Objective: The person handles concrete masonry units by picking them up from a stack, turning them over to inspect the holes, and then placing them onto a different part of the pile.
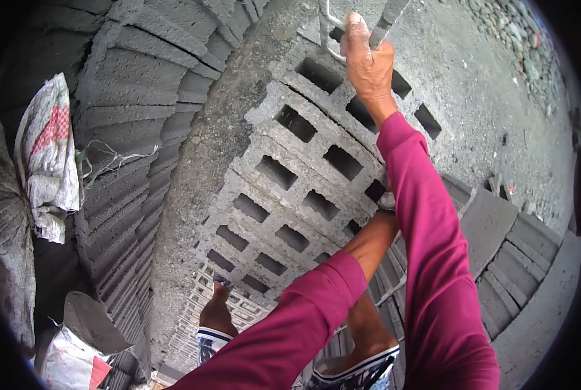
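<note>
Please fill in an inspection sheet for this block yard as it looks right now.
Surface: rough grey concrete ground.
Job's things: hollow concrete blocks stacked in rows; metal bar above them.
Clutter: woven sacks at left, loose string, gravel.
Grips: right hand shut on the metal bar; left hand mostly hidden behind the right sleeve.
Cables: nothing seen.
Surroundings: solid slabs stacked on edge.

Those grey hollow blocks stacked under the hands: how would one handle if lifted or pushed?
Probably heavy: each hollow block looks like thick-walled concrete. Likely stiff but brittle, since the edges look rough and crumbly and could chip if knocked. Unlikely to slip or roll; the faces are coarse and flat. The right hand grips a metal handle, and the left hand is hidden behind the right sleeve.
</note>
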A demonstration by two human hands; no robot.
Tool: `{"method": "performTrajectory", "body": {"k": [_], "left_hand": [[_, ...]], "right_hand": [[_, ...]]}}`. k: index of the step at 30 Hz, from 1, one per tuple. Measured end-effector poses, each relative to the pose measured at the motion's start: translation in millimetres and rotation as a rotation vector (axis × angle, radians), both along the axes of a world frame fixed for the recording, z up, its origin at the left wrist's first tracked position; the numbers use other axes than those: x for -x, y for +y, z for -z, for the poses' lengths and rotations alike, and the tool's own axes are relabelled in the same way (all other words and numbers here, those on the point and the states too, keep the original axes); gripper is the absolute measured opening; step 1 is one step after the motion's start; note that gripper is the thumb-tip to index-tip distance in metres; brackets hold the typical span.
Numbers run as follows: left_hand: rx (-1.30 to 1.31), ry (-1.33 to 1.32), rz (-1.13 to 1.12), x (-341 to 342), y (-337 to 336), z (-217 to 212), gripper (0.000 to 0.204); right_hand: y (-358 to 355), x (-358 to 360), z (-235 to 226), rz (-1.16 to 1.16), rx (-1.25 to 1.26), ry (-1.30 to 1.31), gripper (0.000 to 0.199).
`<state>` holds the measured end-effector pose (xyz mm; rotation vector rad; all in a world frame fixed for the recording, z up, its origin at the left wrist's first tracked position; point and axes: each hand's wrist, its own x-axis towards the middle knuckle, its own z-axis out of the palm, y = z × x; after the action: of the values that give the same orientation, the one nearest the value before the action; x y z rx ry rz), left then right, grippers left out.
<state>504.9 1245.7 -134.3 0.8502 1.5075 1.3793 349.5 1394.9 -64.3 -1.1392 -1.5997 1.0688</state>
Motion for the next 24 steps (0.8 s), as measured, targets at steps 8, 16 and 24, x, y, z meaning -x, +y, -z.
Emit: {"method": "performTrajectory", "body": {"k": [8,16,24], "left_hand": [[0.094,0.638,0.381,25.9,1.6,-4.8,0.034],[0.003,-0.006,0.065,5.8,6.8,0.0,0.033],[0.196,0.858,0.492,20.7,13.7,-22.4,0.037]], "right_hand": [[-8.0,13.8,-126.1,-0.003,-0.155,0.376,0.045],[17.1,-10.4,9.4,-0.028,-0.094,-0.117,0.051],[-19.8,-115.0,-48.6,0.209,0.076,0.081,0.039]]}}
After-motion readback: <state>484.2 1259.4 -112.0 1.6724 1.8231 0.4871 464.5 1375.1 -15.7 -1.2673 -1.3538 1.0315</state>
